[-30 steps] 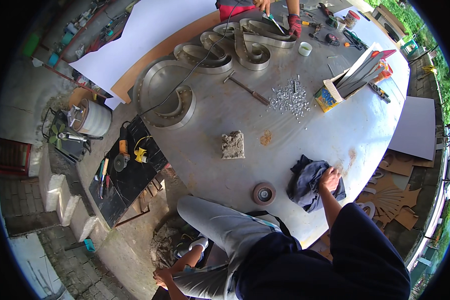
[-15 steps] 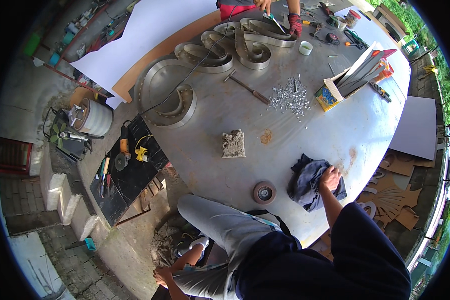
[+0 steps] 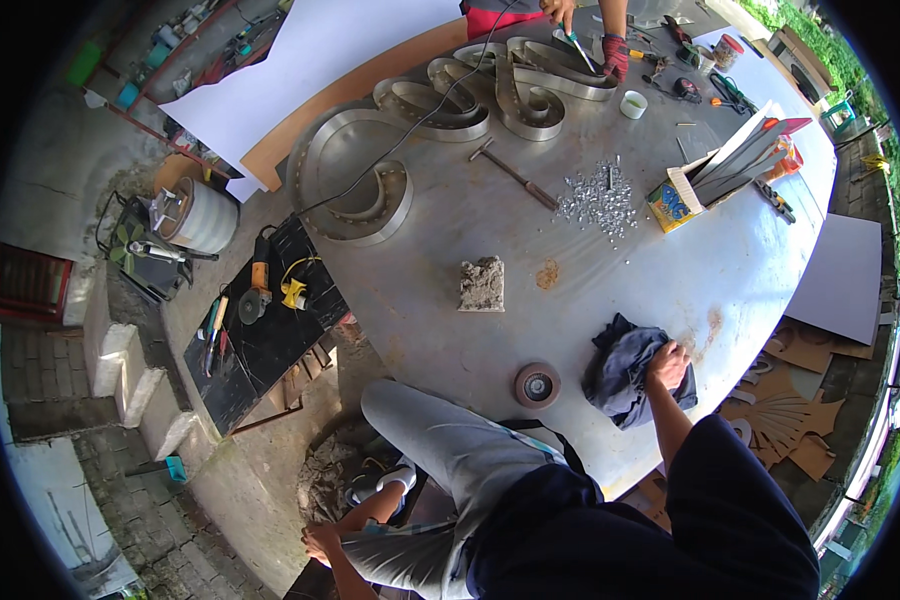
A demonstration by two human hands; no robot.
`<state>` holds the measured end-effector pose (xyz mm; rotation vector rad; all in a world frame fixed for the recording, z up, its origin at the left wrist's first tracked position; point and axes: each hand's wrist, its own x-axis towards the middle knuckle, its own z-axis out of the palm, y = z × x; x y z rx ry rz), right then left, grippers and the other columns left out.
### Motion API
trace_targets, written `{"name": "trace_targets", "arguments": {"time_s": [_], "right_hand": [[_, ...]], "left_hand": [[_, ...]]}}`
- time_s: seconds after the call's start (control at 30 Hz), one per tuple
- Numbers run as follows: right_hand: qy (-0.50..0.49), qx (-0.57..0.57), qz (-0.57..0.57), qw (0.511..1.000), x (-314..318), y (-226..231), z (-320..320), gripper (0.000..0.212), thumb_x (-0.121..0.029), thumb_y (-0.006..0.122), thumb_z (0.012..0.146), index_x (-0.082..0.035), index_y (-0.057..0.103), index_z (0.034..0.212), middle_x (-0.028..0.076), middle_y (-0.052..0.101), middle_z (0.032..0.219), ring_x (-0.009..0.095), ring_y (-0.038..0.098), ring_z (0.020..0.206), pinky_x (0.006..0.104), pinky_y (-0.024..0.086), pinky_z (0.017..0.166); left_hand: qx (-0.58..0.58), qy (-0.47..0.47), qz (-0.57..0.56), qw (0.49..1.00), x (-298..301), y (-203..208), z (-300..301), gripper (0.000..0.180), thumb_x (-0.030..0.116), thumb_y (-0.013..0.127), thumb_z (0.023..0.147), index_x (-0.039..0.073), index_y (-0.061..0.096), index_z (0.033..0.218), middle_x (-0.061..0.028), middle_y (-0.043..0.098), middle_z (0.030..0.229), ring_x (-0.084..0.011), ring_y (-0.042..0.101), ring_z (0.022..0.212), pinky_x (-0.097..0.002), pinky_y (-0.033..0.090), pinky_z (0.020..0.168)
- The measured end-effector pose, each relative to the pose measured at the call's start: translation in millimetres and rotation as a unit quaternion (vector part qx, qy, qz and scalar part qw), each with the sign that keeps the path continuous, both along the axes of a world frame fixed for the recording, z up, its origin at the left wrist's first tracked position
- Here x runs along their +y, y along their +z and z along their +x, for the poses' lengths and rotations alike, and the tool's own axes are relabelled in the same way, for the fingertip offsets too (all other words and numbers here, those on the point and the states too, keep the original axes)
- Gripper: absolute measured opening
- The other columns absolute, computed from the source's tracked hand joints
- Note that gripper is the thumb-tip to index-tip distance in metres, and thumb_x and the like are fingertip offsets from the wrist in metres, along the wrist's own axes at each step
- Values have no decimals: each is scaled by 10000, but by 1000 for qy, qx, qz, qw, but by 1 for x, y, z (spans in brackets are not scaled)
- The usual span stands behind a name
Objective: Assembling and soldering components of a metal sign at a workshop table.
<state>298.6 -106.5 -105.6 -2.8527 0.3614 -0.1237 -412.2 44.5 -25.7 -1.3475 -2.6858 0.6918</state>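
My right hand (image 3: 668,366) presses on a crumpled dark blue cloth (image 3: 620,372) near the right side of the metal table (image 3: 430,345), its fingers curled into the fabric. Left of the cloth lies a round brown abrasive disc (image 3: 537,385). Low at the left, my left hand (image 3: 320,541) is beside my leg, away from the table; its fingers are small and partly hidden. A rough, crusted grey block (image 3: 482,284) sits nearer the middle of the table.
Farther off are a metal pile (image 3: 598,200), a hammer (image 3: 513,174), curved metal lettering (image 3: 410,205) with a cable across it, and a box of strips (image 3: 678,200). Another person's gloved hand (image 3: 615,57) works there. An angle grinder (image 3: 258,285) lies on a black board at left.
The whole view has shifted slightly, so the table's contents appear a little farther right and lower. My right hand stays on the cloth, and my left hand remains by my leg.
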Motion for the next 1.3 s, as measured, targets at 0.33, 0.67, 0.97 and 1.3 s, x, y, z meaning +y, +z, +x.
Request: {"name": "trace_targets", "arguments": {"time_s": [0.33,0.67,0.97,1.3], "right_hand": [[1,-5,-2,1000,-1,-3,1,391,-346,388,886,-33,608,965,193,566,1022,337,577,927,433,451,787],[-3,-9,4,1000,0,3,-3,393,-348,384,889,-38,614,965,190,560,1039,344,576,934,439,454,786],[1,-10,8,1000,4,8,-1,393,-348,382,891,-38,617,947,195,558,1019,349,576,923,444,452,777],[10,-22,-9,1000,-20,-19,12,335,-343,374,893,-81,579,934,189,562,974,364,575,876,473,451,748]], "left_hand": [[1,-20,1,1000,-1,0,3,245,264,534,799,109,656,944,-92,609,990,-287,590,948,-486,476,773],[-12,-24,-8,1000,2,6,12,222,252,538,779,108,661,895,-100,614,973,-305,608,905,-479,488,746],[-5,-42,9,999,3,10,17,226,256,543,768,118,668,896,-101,619,958,-311,615,880,-478,494,722],[-158,110,207,959,29,3,22,244,264,529,776,69,654,853,-134,649,842,-295,610,753,-427,476,671]]}}
